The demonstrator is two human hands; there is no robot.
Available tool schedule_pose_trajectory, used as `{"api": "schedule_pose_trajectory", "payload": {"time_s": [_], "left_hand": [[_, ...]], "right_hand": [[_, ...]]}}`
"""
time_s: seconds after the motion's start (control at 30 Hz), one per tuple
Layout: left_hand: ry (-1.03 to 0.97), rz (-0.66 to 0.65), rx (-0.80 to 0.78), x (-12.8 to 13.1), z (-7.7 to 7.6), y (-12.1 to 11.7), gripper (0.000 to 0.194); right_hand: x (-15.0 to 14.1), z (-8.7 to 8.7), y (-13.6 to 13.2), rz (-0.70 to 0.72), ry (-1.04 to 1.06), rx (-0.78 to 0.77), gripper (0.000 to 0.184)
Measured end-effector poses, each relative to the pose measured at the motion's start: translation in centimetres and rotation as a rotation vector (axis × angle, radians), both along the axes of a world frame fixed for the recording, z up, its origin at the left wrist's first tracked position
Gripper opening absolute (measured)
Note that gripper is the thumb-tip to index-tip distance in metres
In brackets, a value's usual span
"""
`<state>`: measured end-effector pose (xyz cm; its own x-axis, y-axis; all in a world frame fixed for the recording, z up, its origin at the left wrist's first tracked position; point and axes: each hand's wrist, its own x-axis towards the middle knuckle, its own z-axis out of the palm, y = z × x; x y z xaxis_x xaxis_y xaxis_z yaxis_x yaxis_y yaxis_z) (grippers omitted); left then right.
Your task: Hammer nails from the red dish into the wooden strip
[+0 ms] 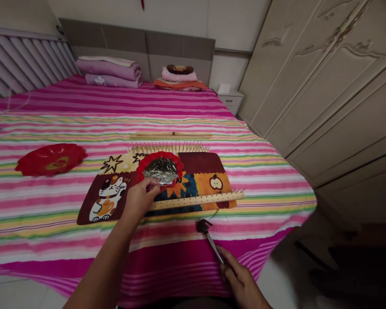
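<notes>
My left hand (141, 198) reaches over a patterned mat (116, 195) to the near rim of a red plate (161, 171) heaped with silvery nails. Its fingers are curled in a pinch at the pile; what they hold is hidden. In front of it lies a wooden strip (197, 200) with a row of nails along it. My right hand (241, 281) sits low at the bed's near edge, closed around the handle of a small hammer (207, 234) whose dark head points toward the strip. A second nailed wooden strip (170, 148) lies behind the plate.
The bed carries a pink striped sheet (67, 116). An empty red plate (51, 159) lies at the left, another wooden slat (170, 135) farther back. Folded bedding (111, 71) and a plush toy (179, 74) rest by the headboard. A wardrobe (324, 77) stands at the right.
</notes>
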<state>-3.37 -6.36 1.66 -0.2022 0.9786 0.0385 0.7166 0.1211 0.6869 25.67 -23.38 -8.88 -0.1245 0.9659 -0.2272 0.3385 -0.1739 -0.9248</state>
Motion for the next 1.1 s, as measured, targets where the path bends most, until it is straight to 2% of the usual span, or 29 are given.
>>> {"api": "schedule_pose_trajectory", "payload": {"time_s": [0.13, 0.23, 0.4, 0.67, 0.83, 1.1], "left_hand": [[-0.027, -0.053, -0.082, 0.8, -0.8, -1.1, 0.013], [0.056, -0.092, -0.139, 1.4, -1.0, -1.1, 0.009], [0.135, -0.142, -0.183, 2.0, -0.8, -0.9, 0.007], [0.255, -0.189, -0.214, 1.5, -0.3, -0.9, 0.008], [0.307, -0.205, -0.194, 1.5, -0.4, -0.7, 0.008], [0.408, -0.232, -0.229, 1.8, 0.0, -0.1, 0.01]], "right_hand": [[-0.2, 0.2, 0.1, 0.007, 0.015, 0.033, 0.044], [-0.2, 0.3, 0.1, 0.015, 0.027, 0.021, 0.044], [-0.2, 0.4, 0.1, 0.021, -0.012, -0.007, 0.046], [-0.2, 0.5, 0.2, 0.015, -0.026, -0.008, 0.045], [-0.3, 0.7, 0.3, 0.026, -0.052, 0.005, 0.045], [-0.2, 0.3, 0.2, 0.033, -0.051, -0.011, 0.046]]}}
